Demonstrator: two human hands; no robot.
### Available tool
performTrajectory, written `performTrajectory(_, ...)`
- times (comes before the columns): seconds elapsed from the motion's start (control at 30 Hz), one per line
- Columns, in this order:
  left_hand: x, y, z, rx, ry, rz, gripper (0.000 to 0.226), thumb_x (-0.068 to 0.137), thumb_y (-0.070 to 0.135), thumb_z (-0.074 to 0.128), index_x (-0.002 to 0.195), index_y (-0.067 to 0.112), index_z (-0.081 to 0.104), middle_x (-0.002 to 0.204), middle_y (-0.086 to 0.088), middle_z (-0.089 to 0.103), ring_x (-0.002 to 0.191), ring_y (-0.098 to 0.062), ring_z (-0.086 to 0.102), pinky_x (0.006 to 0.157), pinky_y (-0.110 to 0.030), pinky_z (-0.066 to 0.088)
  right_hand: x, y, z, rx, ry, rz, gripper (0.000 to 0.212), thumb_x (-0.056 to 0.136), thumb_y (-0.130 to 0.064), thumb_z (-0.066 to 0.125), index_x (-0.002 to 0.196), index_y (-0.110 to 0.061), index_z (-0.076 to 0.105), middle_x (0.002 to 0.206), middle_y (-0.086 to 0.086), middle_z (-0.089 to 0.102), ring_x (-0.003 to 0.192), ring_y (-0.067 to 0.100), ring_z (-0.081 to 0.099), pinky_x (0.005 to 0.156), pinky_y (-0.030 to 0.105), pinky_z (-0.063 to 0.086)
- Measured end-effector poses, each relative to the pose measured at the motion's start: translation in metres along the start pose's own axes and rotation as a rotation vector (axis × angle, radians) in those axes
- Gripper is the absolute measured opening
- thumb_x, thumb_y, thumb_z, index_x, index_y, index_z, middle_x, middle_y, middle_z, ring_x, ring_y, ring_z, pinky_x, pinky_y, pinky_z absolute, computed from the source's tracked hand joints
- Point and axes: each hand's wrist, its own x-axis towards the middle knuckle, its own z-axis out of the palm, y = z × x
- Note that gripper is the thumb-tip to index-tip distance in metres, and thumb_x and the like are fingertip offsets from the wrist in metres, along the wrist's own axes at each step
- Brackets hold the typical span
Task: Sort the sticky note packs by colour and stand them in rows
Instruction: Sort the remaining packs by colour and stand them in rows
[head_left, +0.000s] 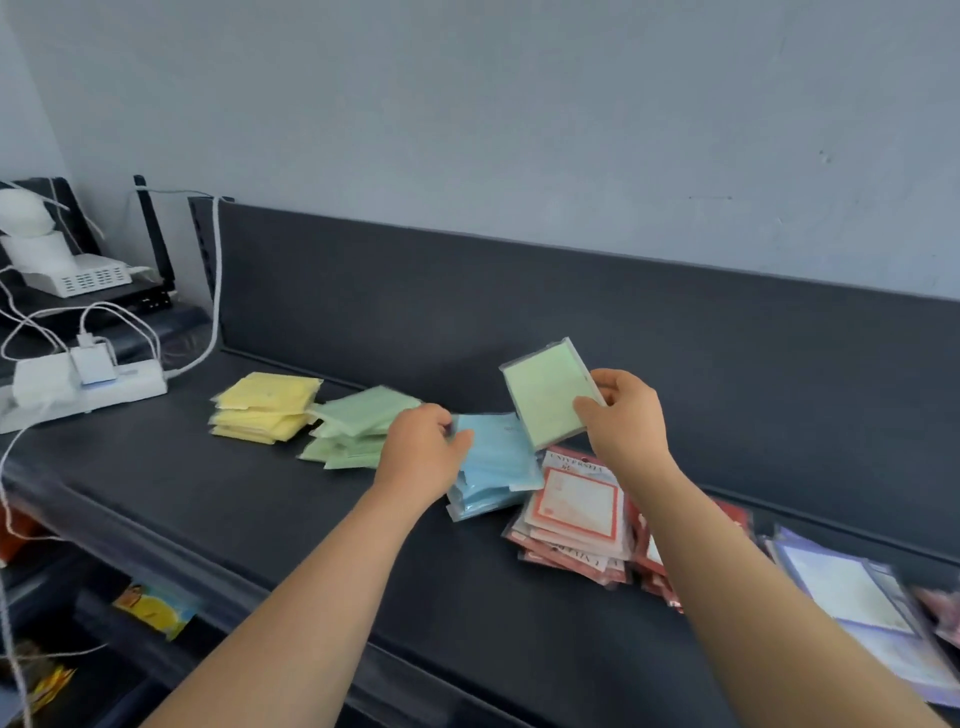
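A plain pale blue-grey wall (519, 104) rises behind a dark grey surface (260, 519) fitted with an upright back panel (519, 312) of matching colour. At the left end, a white power strip (88, 389) carries plugged-in white cables (215, 286). A black antenna (153, 234) stands behind it. Lighting is even and diffuse.

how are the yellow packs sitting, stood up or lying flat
Lying flat: the yellow sticky note packs sit stacked face up in a pile on the dark shelf, none on edge.
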Motion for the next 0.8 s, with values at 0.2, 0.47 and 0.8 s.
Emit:
performTrajectory(0.2,0.026,-0.021,-0.039,-0.079,-0.024,0.111,0.046,0.101,0.027,0.047,0.143,0.010,0.042,0.114,0.003,0.060,0.104,-0.013,0.054,0.085,-0.021,0.037,-0.008,-0.022,0.041,0.044,-0.018,0.008,0.030,0.089,-0.007,0.056,0.117,-0.016,0.059,0.102,-0.003,0.068,0.085,0.015,0.066,0.064,0.029,0.055)
performTrajectory(0.47,0.065,-0.063,-0.090,-0.179,-0.030,0.082,0.036,0.095,0.021,0.057,0.130,0.010,0.056,0.097,0.007,0.063,0.092,-0.013,0.059,0.080,-0.026,0.044,-0.015,-0.058,0.113,-0.017,-0.180,-0.032,0.025,0.087,-0.012,0.062,0.111,-0.015,0.060,0.100,-0.003,0.068,0.088,0.016,0.067,0.077,0.030,0.056)
performTrajectory(0.8,0.091,-0.107,-0.107,-0.117,0.002,0.024,0.033,0.089,0.019,0.067,0.119,0.010,0.060,0.097,0.003,0.063,0.090,-0.013,0.059,0.068,-0.018,0.041,-0.008,-0.067,0.174,-0.381,-0.269,-0.054,0.013,0.082,-0.010,0.059,0.089,-0.005,0.068,0.069,0.006,0.054,0.060,0.018,0.043,0.059,0.028,0.039)
